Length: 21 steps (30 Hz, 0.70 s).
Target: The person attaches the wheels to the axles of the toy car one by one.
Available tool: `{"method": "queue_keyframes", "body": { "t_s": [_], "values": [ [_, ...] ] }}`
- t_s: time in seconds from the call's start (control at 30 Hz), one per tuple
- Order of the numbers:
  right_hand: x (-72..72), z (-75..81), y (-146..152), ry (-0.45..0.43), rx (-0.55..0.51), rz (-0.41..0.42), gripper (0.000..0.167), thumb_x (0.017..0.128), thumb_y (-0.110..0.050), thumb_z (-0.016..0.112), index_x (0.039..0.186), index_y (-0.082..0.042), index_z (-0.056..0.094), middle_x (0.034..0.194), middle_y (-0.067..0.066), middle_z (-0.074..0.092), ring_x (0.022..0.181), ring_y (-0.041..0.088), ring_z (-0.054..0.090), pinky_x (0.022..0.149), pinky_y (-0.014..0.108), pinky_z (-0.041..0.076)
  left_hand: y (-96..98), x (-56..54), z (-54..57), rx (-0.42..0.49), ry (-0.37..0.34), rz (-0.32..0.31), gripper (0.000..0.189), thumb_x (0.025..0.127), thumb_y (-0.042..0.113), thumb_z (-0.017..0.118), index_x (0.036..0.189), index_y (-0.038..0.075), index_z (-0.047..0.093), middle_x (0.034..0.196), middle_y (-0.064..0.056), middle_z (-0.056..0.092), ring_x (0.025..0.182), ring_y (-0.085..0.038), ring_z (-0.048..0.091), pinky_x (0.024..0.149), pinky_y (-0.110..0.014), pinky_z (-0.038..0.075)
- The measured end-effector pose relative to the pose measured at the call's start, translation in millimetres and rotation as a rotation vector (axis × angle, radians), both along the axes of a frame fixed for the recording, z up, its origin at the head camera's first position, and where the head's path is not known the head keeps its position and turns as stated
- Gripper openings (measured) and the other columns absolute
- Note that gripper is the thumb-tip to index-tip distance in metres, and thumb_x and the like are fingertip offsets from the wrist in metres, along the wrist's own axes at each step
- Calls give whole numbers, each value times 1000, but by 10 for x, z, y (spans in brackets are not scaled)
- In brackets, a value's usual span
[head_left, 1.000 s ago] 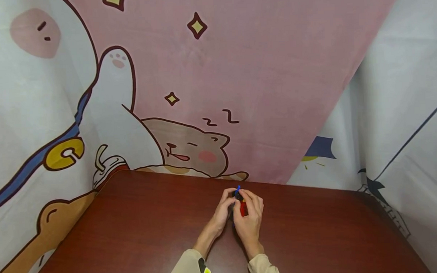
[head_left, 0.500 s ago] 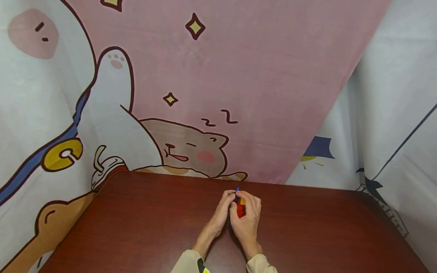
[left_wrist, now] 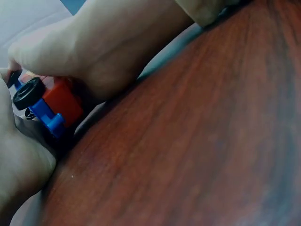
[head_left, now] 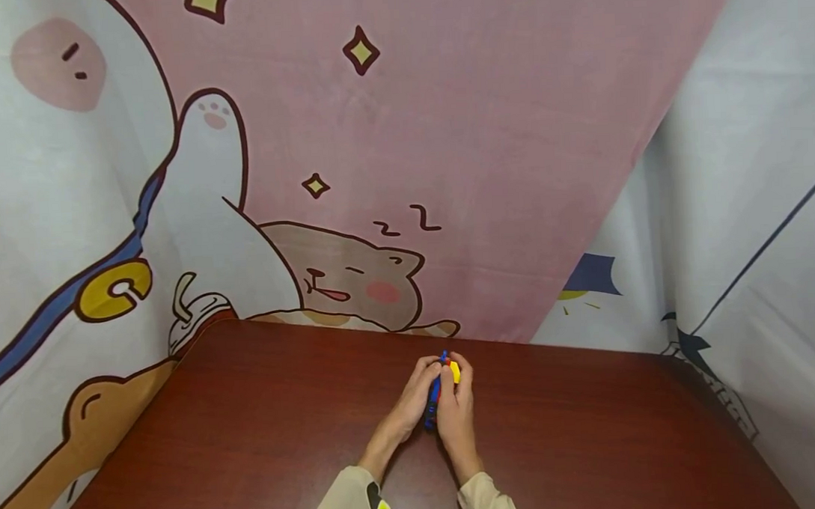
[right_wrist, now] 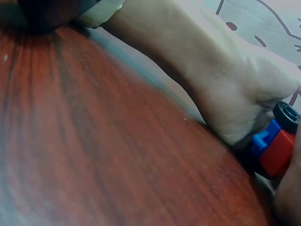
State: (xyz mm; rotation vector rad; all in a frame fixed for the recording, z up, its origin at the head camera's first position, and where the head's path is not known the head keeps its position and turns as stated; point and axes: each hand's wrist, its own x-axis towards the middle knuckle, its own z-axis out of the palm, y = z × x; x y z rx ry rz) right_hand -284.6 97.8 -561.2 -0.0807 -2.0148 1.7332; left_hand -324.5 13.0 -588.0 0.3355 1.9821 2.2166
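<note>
A small toy car (head_left: pixel 433 397) with red, blue and yellow parts and black wheels is between the two hands. My left hand (head_left: pixel 411 403) grips it from the left, fingertips at its far end. On the other side my right hand (head_left: pixel 457 417) holds it, with fingers bent around the yellow part (head_left: pixel 455 372). In the left wrist view, a black wheel (left_wrist: pixel 29 93), a blue bar (left_wrist: pixel 49 117) and the red body (left_wrist: pixel 65 101) show between the palms. The right wrist view shows another wheel (right_wrist: pixel 286 115) near the left palm. Fingers hide much of the car.
The hands are over a dark reddish-brown wooden table (head_left: pixel 265 424). Behind it hangs a pink cloth (head_left: pixel 499 169) with cartoon animals, and white cloth (head_left: pixel 749 197) closes off the right side. Light sleeves with dark wrist straps (head_left: pixel 384 508) cover the forearms.
The toy car has turned in the hands: its blue, wheeled side now shows between them and the yellow part shows at the right. My right hand has rotated inward; the left has barely moved.
</note>
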Motion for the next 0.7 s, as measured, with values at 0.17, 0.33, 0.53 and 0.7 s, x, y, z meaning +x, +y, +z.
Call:
{"method": "queue_keyframes", "body": {
  "t_s": [0.17, 0.33, 0.53, 0.7],
  "values": [
    [14, 63, 25, -65, 37, 77, 33, 107, -15, 43, 134, 2, 49, 117, 20, 64, 103, 30, 60, 86, 25, 47, 17, 0, 7, -18, 8, 19, 36, 106, 34, 42, 129, 6, 49, 118, -9, 56, 101, -13, 53, 88, -27, 44],
    [-97, -130, 51, -48, 27, 74, 30, 107, -14, 42, 133, -1, 50, 116, 18, 62, 102, 28, 58, 85, 25, 45, 25, 12, 13, -22, 13, 24, 35, 107, 33, 42, 129, 6, 48, 117, -10, 57, 100, -13, 54, 85, -28, 45],
    [-188, -310, 62, -34, -51, 59, 35, 107, -23, 43, 137, -6, 46, 126, 15, 58, 104, 16, 56, 85, 20, 45, 3, -7, 8, 93, -63, 33, 39, 106, 38, 38, 122, 6, 52, 104, -2, 58, 92, -11, 55, 79, -25, 47],
    [-204, -320, 55, -38, -247, 35, 33, 107, -25, 44, 127, 1, 45, 116, 20, 59, 93, 10, 57, 80, 21, 47, -34, -38, -8, 336, -172, 37, 49, 104, 48, 28, 112, 10, 58, 91, 2, 63, 81, -12, 59, 72, -26, 51]
  ]
}}
